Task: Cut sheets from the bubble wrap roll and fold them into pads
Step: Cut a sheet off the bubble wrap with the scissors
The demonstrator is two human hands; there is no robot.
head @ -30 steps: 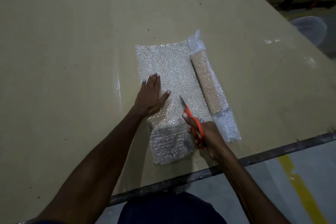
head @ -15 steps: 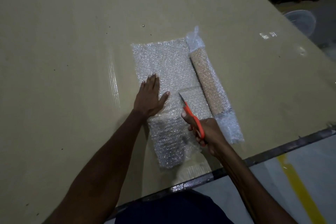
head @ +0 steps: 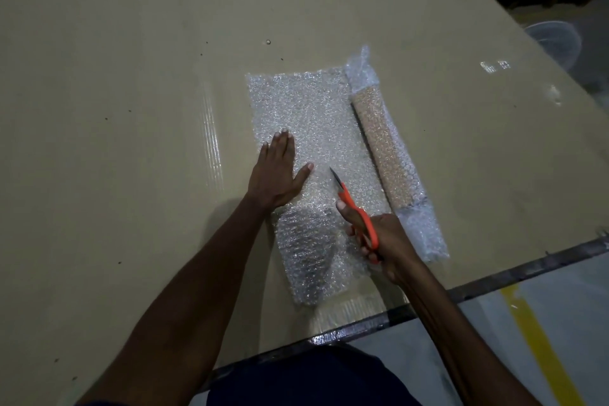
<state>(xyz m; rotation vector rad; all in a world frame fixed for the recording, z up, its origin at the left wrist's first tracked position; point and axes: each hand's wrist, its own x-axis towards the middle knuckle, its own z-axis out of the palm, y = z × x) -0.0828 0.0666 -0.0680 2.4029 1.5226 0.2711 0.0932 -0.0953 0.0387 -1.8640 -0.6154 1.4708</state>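
A bubble wrap roll (head: 384,148) on a brown core lies on the cardboard-covered table (head: 115,109), with an unrolled sheet (head: 306,112) spread flat to its left. My left hand (head: 278,173) presses flat on the sheet's left side, fingers straight. My right hand (head: 384,241) grips orange-handled scissors (head: 357,211), whose blades point away from me over the sheet's middle. The sheet's near part (head: 313,257) is crumpled and lifted toward the table edge.
The table's dark metal front edge (head: 494,277) runs diagonally at the lower right. Beyond it is grey floor with a yellow line (head: 540,346). A clear plastic object (head: 553,39) sits off the table at the far right.
The scissors have edged slightly forward along the sheet. The near part of the sheet has shifted toward me and to the right. My left hand keeps pressing in the same place.
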